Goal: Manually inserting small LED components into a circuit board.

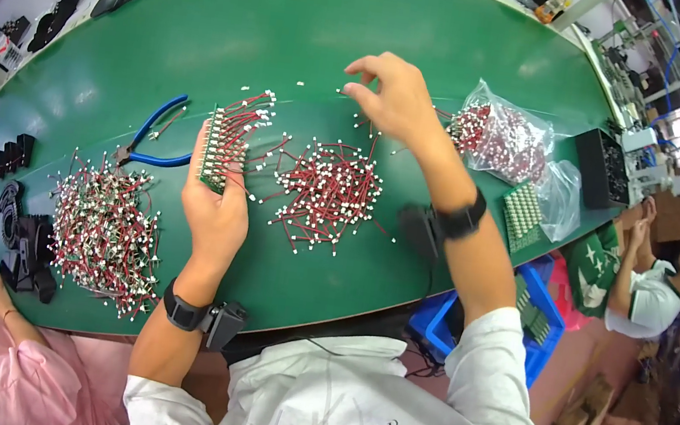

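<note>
My left hand (pixel 216 217) is closed around the lower part of a green circuit board (pixel 211 155), holding it tilted up, with a row of red wires (pixel 239 124) with white ends fanning out from it toward my right side. My right hand (pixel 395 98) hangs farther forward with its fingers bent and the thumb and forefinger parted, nothing showing between their tips, and a loose heap of red wires (pixel 329 194) lies on the green table (pixel 278 282) between my two hands. Just left of my left hand rest blue-handled pliers (pixel 160 161), with a bigger wire pile (pixel 107 232) nearer me, while a clear bag of wires (pixel 502 140) sits to the right of my right hand.
</note>
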Demonstrator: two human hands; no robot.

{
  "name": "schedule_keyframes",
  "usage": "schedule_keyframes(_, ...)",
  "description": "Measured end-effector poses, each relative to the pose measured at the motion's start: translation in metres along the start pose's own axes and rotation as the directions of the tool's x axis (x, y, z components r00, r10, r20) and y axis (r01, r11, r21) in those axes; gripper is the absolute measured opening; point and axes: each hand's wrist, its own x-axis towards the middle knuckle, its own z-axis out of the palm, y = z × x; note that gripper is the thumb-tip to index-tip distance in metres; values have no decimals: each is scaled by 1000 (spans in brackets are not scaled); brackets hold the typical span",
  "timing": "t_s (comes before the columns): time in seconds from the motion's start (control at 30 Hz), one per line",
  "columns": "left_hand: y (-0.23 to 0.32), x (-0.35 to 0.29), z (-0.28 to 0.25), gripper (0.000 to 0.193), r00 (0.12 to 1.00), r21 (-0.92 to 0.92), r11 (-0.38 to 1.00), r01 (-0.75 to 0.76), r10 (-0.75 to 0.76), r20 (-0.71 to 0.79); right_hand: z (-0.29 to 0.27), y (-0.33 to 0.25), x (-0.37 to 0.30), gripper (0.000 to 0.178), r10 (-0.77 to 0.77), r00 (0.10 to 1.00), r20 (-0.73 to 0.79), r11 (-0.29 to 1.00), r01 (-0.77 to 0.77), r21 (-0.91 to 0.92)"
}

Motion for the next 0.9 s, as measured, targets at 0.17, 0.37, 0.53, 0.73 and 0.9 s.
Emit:
schedule_keyframes(0.17, -3, 6, -11, 53, 998, 74, 997, 18, -13, -60, 43, 30, 10, 19, 294, 907, 303, 942, -328, 67)
schedule_keyframes(0.37, -8, 10, -12, 54, 996, 52, 997, -56, 60, -73, 54, 28, 2, 17, 356, 915, 190, 931, -366, 17)
schedule_keyframes(0.53, -1, 11, -10, 53, 997, -35, 999, 28, -30, -68, 36, 28, 8, 19, 290, 952, 101, 940, -303, 158)
schedule_keyframes(0.73, -3, 7, -9, 28, 991, -153, 987, 46, -64, -115, -8, -13, -10, 17, 329, 865, 379, 660, -497, 563)
schedule_keyframes(0.9, -4, 3, -6, 38, 973, -185, 956, 229, -230, 20, -1, -91, -51, 11, -27, 979, 203, 728, -120, 675)
